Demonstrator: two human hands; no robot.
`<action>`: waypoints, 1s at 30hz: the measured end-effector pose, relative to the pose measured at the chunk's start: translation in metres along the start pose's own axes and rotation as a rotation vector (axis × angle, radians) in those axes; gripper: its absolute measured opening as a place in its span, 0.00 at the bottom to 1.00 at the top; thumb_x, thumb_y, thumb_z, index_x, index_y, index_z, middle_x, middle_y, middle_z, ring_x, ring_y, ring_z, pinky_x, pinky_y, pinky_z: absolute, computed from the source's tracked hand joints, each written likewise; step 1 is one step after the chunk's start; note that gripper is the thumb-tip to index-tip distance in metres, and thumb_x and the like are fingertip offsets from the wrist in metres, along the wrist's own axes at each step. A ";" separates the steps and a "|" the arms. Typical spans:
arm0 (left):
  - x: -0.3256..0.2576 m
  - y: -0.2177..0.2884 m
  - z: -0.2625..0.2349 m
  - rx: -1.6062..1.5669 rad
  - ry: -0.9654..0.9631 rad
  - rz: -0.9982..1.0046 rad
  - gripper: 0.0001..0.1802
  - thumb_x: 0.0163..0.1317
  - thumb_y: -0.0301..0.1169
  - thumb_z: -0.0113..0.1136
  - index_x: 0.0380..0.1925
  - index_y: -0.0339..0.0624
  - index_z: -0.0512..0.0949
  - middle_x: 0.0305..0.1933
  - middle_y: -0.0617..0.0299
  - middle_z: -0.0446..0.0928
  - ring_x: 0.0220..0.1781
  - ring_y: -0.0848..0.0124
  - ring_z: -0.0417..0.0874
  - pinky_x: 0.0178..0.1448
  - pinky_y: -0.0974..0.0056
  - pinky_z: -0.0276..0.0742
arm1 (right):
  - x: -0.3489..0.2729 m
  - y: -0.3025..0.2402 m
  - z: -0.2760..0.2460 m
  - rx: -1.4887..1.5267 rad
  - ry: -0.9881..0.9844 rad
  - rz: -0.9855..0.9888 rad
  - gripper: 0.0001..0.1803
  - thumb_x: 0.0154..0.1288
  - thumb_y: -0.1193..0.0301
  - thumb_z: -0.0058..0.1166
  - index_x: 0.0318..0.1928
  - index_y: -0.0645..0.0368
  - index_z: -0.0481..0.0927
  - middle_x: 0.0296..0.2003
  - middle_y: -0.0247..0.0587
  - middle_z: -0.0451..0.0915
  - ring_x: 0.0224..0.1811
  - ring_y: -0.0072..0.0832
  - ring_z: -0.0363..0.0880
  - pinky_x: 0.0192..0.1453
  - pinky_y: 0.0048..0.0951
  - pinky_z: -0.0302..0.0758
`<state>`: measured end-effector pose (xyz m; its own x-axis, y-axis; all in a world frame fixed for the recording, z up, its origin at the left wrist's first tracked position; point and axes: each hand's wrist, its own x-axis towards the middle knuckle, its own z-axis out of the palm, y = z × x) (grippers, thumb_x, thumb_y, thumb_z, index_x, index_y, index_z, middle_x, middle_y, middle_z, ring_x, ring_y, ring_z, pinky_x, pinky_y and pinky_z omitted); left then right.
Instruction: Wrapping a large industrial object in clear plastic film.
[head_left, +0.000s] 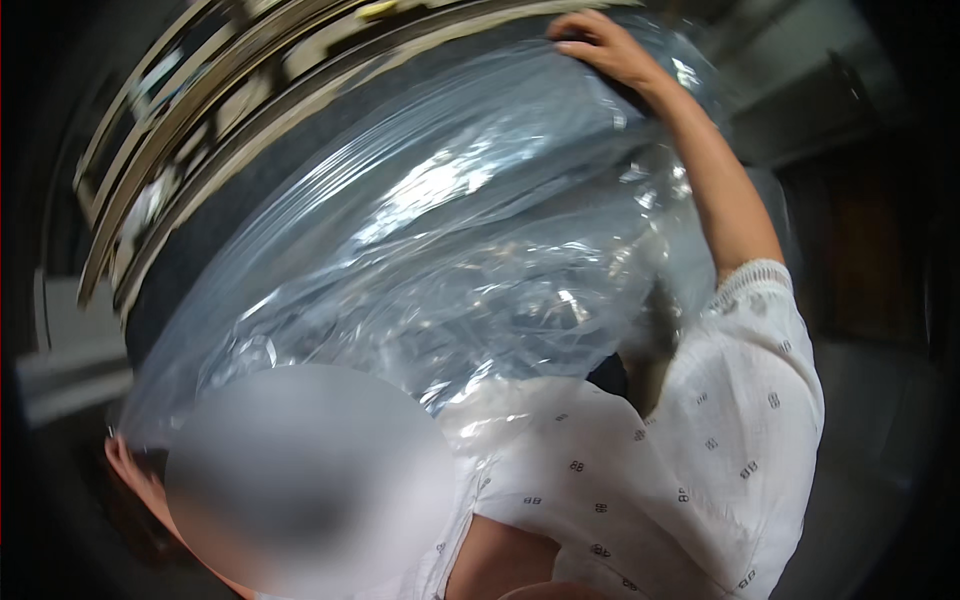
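Note:
A large clear plastic sheet [460, 190] stretches across the view, pulled into long shiny folds between my two hands. Its nearer part is crumpled and lies against my white patterned top. At the far right, my right hand [605, 52] is closed over the sheet's far edge, arm reaching out. Low at the far left, my left hand [122, 458] is closed at the sheet's other end, with only some fingers and the wrist showing. A blurred oval patch hides most of my left forearm and part of the sheet.
Under and beyond the sheet lies a dark flat surface [225, 210]. Long wooden slats [190, 120] run along its far left side, with a small yellow thing [378, 11] near the top. Dim grey shapes stand at the right.

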<state>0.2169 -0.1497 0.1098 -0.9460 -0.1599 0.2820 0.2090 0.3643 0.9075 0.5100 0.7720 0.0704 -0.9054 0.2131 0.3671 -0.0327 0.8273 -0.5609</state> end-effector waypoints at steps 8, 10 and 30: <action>-0.051 0.071 0.061 0.337 -0.406 0.231 0.17 0.60 0.33 0.53 0.48 0.38 0.75 0.47 0.63 0.74 0.52 0.72 0.71 0.58 0.70 0.62 | -0.019 0.026 -0.006 -0.114 0.035 -0.006 0.03 0.63 0.75 0.47 0.34 0.63 0.71 0.36 0.37 0.70 0.42 0.26 0.69 0.53 0.22 0.62; -0.056 0.082 0.059 0.468 -0.376 0.184 0.13 0.60 0.32 0.53 0.42 0.39 0.78 0.40 0.65 0.72 0.44 0.74 0.71 0.52 0.72 0.64 | -0.017 0.052 -0.020 -0.044 0.079 0.025 0.06 0.66 0.73 0.45 0.39 0.63 0.70 0.38 0.38 0.71 0.44 0.27 0.68 0.54 0.23 0.62; 0.022 0.062 0.078 -0.689 -0.172 -0.137 0.08 0.63 0.30 0.52 0.38 0.39 0.74 0.35 0.65 0.76 0.28 0.78 0.73 0.28 0.74 0.70 | 0.015 0.008 -0.074 0.119 0.413 0.296 0.18 0.68 0.61 0.45 0.46 0.64 0.73 0.40 0.33 0.73 0.43 0.22 0.69 0.51 0.20 0.64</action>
<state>0.1900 -0.0590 0.1479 -0.9886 0.0049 0.1505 0.1411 -0.3192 0.9371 0.5277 0.8198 0.1263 -0.6415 0.6361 0.4289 0.1293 0.6407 -0.7568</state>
